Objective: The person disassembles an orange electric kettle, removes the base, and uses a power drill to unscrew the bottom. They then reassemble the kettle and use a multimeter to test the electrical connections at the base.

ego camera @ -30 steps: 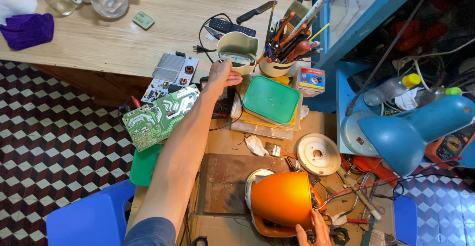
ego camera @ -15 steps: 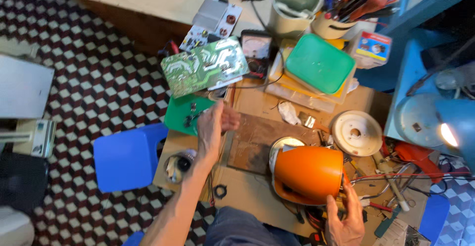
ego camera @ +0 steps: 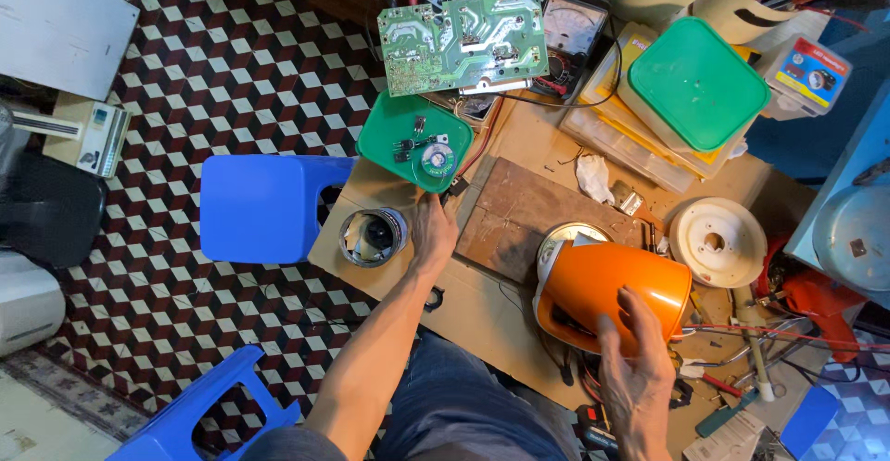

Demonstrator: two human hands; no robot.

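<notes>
Step in hand: I judge this a reach for small parts while the kettle is kept steady; nothing is lifted.
Left hand (ego camera: 432, 231): fingers curled loosely downward on the cardboard bench top (ego camera: 482, 317), holding nothing that I can see; I cannot tell whether the fingertips pinch something small.
Right hand (ego camera: 640, 354): spread wide and pressed flat on the orange kettle (ego camera: 607, 294), bracing rather than gripping it.
Kettle: lies on its side under my right palm, its mouth toward the wooden board (ego camera: 528, 215).
Green tray (ego camera: 385, 136): just beyond my left fingertips; it holds a small round part and a few dark components.
Metal cup (ego camera: 373, 236): just outside my left hand, open and on its side; its contents are too dark to tell.
Green-lidded box (ego camera: 697, 81): well beyond the kettle, lid on, contents hidden.
Next move: I would say a fine pinch into the tray, with the right palm bearing on the kettle.
</notes>
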